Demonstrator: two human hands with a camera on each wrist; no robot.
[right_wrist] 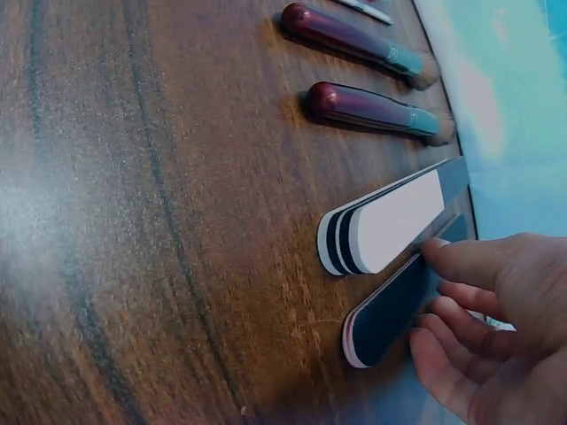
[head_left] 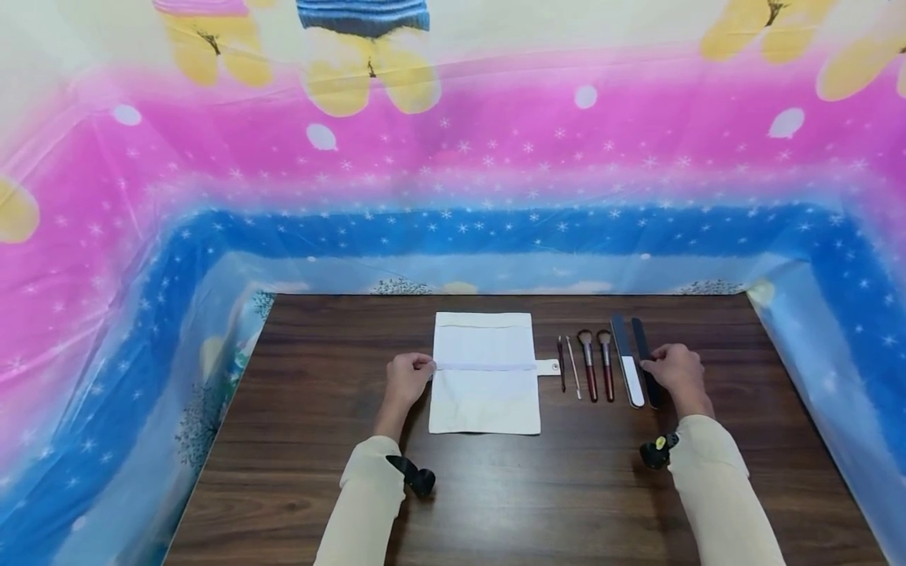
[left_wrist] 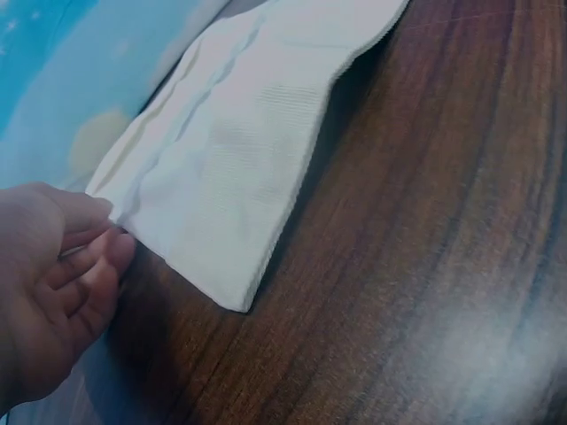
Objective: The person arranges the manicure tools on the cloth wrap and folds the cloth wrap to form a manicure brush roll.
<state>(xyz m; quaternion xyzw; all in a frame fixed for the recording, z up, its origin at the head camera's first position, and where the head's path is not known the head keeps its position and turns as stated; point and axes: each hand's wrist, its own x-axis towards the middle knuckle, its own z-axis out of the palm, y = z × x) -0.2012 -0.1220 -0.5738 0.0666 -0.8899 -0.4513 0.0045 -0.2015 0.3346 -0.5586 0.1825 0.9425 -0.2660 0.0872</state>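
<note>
A white fabric pouch [head_left: 484,401] lies flat on the table, a snap tab [head_left: 548,367] sticking out on its right. My left hand [head_left: 409,381] pinches the pouch's left edge between thumb and fingers, as the left wrist view also shows. At the right end of a row of tools, my right hand [head_left: 678,373] grips a black nail file [right_wrist: 390,305] by its sides, thumb on the near edge and fingers curled at the other. Just left of it is a thicker nail file [right_wrist: 399,221], part white and part grey.
Two brushes [head_left: 590,369] with dark red handles lie left of the files. Nearer the pouch are two thin slender tools [head_left: 573,369]. The wooden table [head_left: 524,495] meets a colourful printed cloth [head_left: 495,228] at its back and sides.
</note>
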